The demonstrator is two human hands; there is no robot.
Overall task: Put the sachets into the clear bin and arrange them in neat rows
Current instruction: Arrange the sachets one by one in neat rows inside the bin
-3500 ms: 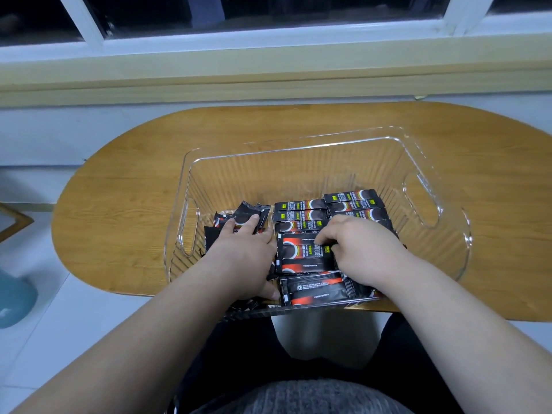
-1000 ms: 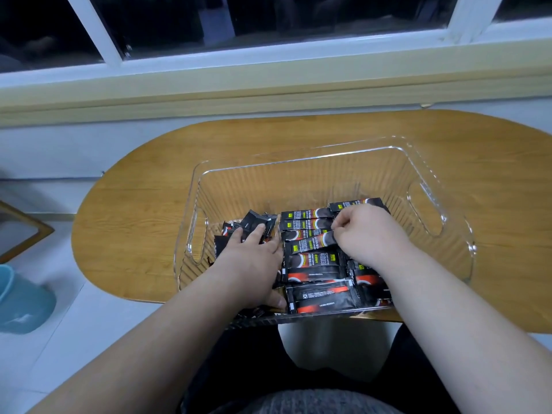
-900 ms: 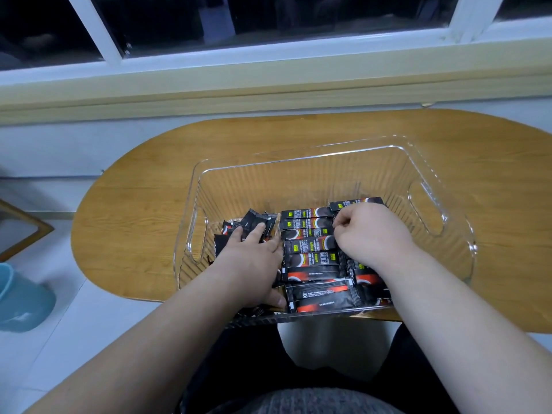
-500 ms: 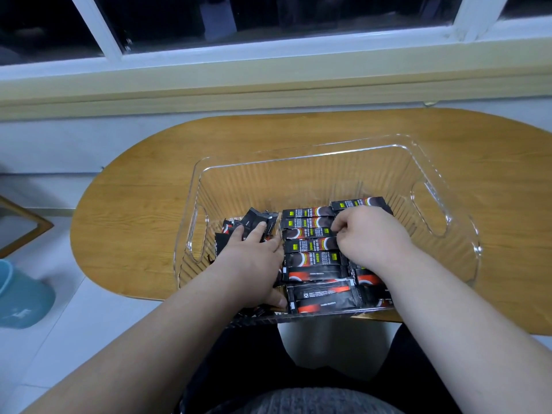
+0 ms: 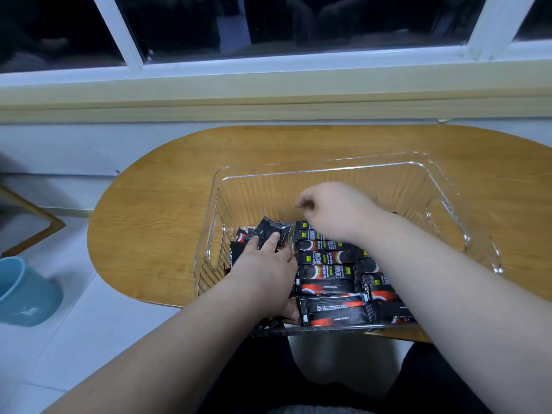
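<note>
Right hand [image 5: 337,207] lifted above sachets [image 5: 328,273], fingers curled empty; left hand [image 5: 265,270] flat on them.

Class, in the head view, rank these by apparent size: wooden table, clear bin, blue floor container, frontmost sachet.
1. wooden table
2. clear bin
3. blue container, partly cut off at the frame edge
4. frontmost sachet, though it lies nearer the camera

The left hand [image 5: 265,264] covers most loose sachets [image 5: 270,231] at centre-left; the right forearm [image 5: 418,258] hides much of the right row [image 5: 383,294]. Whether the blurred right hand [image 5: 334,207] pinches anything is unclear. The frame's left edge crops a blue container [image 5: 24,291].
</note>
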